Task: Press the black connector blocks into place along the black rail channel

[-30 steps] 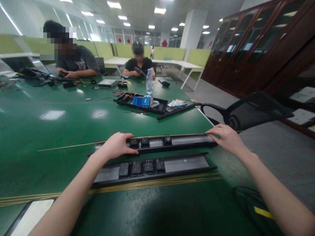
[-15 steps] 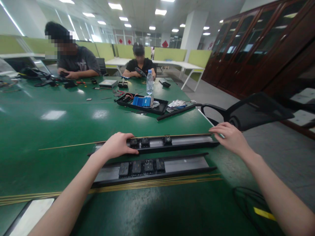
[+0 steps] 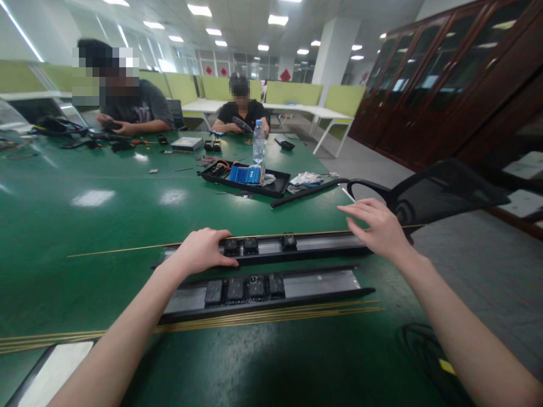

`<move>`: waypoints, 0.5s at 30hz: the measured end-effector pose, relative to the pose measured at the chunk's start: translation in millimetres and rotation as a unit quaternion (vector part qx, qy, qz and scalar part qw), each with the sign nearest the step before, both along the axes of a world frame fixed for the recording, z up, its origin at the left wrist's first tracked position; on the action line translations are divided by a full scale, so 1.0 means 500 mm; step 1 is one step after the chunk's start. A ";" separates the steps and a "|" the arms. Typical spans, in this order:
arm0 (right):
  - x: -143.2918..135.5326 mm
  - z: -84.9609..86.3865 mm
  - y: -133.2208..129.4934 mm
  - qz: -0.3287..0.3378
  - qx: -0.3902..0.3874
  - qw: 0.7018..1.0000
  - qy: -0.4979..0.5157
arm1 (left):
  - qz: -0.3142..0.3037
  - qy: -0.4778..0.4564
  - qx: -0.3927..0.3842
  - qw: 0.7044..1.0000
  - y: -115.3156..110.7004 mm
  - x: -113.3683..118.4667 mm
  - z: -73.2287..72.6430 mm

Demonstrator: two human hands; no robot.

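Note:
My left hand (image 3: 203, 249) grips the left part of the far black channel (image 3: 326, 243), thumb on the near side and fingers over the far edge. Inside that channel sit several small black blocks (image 3: 250, 245). A thin brass rod (image 3: 114, 250) runs along its far edge and sticks out at both ends. Over the channel's right end, my right hand (image 3: 371, 223) is raised with its fingers apart, holding nothing. Nearer to me lies a second black channel (image 3: 320, 282) with several larger black blocks (image 3: 235, 289). Several brass rods (image 3: 263, 315) lie along its near side.
Beyond are a black tray (image 3: 278, 183) with a blue part, a water bottle (image 3: 258, 141), gloves (image 3: 305, 182) and a black strip (image 3: 309, 193). A black chair (image 3: 449, 186) stands right. Two people sit across the table. Black cable (image 3: 424, 350) lies at lower right.
My right hand has moved left and slightly up from the channel's right end, its fingers now spread. The brass rod's right end now shows beyond that hand. My left hand has stayed in place.

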State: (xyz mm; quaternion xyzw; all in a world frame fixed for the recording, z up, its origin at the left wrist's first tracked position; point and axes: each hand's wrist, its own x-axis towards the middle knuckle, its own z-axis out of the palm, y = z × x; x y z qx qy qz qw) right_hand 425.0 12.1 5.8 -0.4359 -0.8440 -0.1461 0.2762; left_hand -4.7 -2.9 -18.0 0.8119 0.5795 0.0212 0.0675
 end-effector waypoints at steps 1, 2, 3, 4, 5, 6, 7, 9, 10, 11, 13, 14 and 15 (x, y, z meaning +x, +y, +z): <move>-0.019 0.002 0.000 0.009 0.001 1.000 0.006 | -0.004 0.002 0.002 1.000 0.000 0.000 -0.001; -0.040 0.003 -0.001 0.019 0.002 1.000 0.011 | -0.009 0.005 0.004 1.000 0.000 -0.001 -0.002; -0.062 0.000 -0.002 0.028 -0.006 1.000 0.013 | -0.013 0.008 0.006 1.000 0.000 -0.001 -0.002; -0.085 -0.005 -0.003 0.036 -0.016 0.999 0.013 | -0.017 0.010 0.008 1.000 0.001 -0.001 -0.003; -0.107 -0.014 -0.004 0.050 -0.031 0.998 0.001 | -0.020 0.012 0.010 1.000 0.001 -0.002 -0.004; -0.128 -0.025 -0.006 0.072 -0.044 0.996 -0.021 | -0.021 0.013 0.011 1.000 0.001 -0.002 -0.004; -0.146 -0.039 -0.006 0.095 -0.053 0.993 -0.042 | -0.021 0.014 0.011 1.000 0.001 -0.002 -0.004; -0.172 -0.066 -0.007 0.131 -0.064 0.987 -0.069 | -0.020 0.015 0.010 1.000 0.002 -0.002 -0.004; -0.179 -0.078 -0.007 0.132 -0.065 0.987 -0.064 | -0.021 0.016 0.009 1.000 0.002 -0.002 -0.003; -0.184 -0.088 -0.007 0.129 -0.065 0.988 -0.055 | -0.023 0.016 0.010 1.000 0.002 -0.002 -0.003; -0.185 -0.100 -0.006 0.126 -0.063 0.989 -0.041 | -0.025 0.016 0.013 0.999 0.001 -0.002 -0.002; -0.183 -0.102 -0.005 0.119 -0.060 0.991 -0.030 | -0.026 0.015 0.016 0.999 0.000 -0.002 -0.002; -0.180 -0.104 -0.004 0.110 -0.056 0.992 -0.015 | -0.028 0.014 0.019 0.999 -0.001 -0.002 -0.002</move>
